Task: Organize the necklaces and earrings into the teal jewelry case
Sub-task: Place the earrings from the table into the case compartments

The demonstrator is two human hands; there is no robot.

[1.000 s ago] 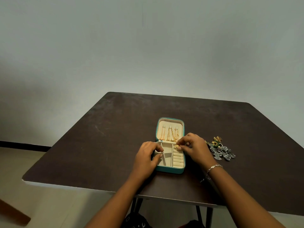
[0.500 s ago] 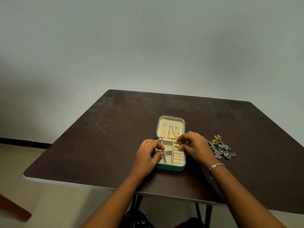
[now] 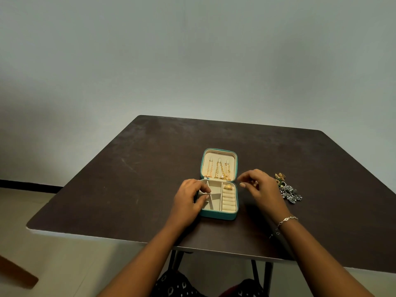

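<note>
The teal jewelry case lies open on the dark table, cream lined. Gold necklaces hang on hooks in its lid. A gold ring sits in the top slot of the ring rolls on the right side of the tray. My left hand rests on the case's left edge, thumb and fingers on a divider. My right hand hovers just right of the case, fingers apart and empty. A pile of gold and silver earrings lies on the table right of that hand.
The dark brown table has its near edge just under my forearms and its far edge by a plain grey wall. A bracelet is on my right wrist. Table legs and patterned clothing show below.
My right hand has let go of the gold ring in the ring rolls and drawn back to the right, off the case. My left hand has stayed on the case's left side.
</note>
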